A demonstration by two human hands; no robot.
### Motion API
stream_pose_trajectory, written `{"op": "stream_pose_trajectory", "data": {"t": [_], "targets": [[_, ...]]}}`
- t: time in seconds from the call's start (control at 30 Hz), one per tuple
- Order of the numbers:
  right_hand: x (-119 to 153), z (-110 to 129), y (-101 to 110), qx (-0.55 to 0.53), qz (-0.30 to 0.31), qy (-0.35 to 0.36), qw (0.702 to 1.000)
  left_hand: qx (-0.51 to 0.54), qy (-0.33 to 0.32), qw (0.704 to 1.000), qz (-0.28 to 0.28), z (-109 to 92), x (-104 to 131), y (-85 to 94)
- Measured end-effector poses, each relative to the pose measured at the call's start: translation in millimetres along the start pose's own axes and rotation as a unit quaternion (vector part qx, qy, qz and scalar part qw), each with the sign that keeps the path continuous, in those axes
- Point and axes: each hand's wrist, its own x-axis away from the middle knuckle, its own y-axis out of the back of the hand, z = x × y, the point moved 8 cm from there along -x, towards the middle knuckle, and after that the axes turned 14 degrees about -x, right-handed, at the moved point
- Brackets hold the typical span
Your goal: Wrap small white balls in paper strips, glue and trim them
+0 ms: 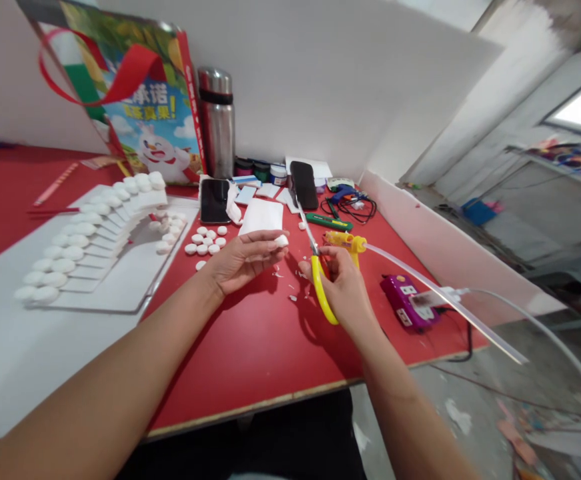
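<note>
Between the fingertips of my left hand [243, 260] is a small rounded white piece [281, 241], held above the red table. My right hand [343, 280] grips a pair of scissors [324, 300] with yellow handles, blades pointing away from me. Several white discs [203, 249] lie in a group just left of my left hand. White scraps [293, 298] are scattered on the table between my hands. At the left, a curved white model [93, 247] with fanned panels and rows of white discs stands on a white board [35, 360].
Right of my hand lie a yellow glue gun [345, 241] with a long clear glue stick [450, 303] and a purple power strip [407, 303]. A green cutter [329, 221], two phones [215, 201], a steel flask [217, 127] and a printed bag [155, 113] stand or lie farther back.
</note>
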Motion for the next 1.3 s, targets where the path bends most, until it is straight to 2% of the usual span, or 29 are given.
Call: {"op": "stream_pose_trajectory", "data": {"t": [0.13, 0.3, 0.37, 0.47, 0.6, 0.7, 0.9, 1.13, 1.3], "targets": [[1, -2, -3, 0.053, 0.022, -0.036, 0.998, 0.004, 0.001, 1.0, 0.002, 0, 1, -1.6], [3, -4, -6, 0.134, 0.04, -0.028, 0.99, 0.005, -0.005, 1.0, 0.016, -1, 1, -1.7], [2, -6, -6, 0.139, 0.039, -0.027, 0.989, -0.001, -0.005, 1.0, 0.022, -1, 1, -2.0], [2, -9, -5, 0.091, 0.032, -0.03, 0.995, -0.009, -0.006, 1.0, 0.02, -1, 1, -1.7], [7, 7, -6, -0.011, 0.056, 0.021, 0.998, -0.003, -0.015, 1.0, -0.002, -1, -1, 1.1], [14, 22, -9, -0.021, 0.089, 0.04, 0.995, -0.004, -0.024, 1.0, -0.02, -1, -2, 3.5], [22, 44, -11, 0.08, 0.105, 0.113, 0.985, -0.018, -0.036, 0.999, -0.032, -2, -4, 5.3], [25, 53, -12, 0.172, 0.098, 0.163, 0.967, -0.05, -0.049, 0.997, -0.01, -5, -3, 0.1], [26, 52, -12, 0.207, 0.09, 0.167, 0.96, -0.051, -0.054, 0.997, -0.012, -6, -3, 1.1]]}}
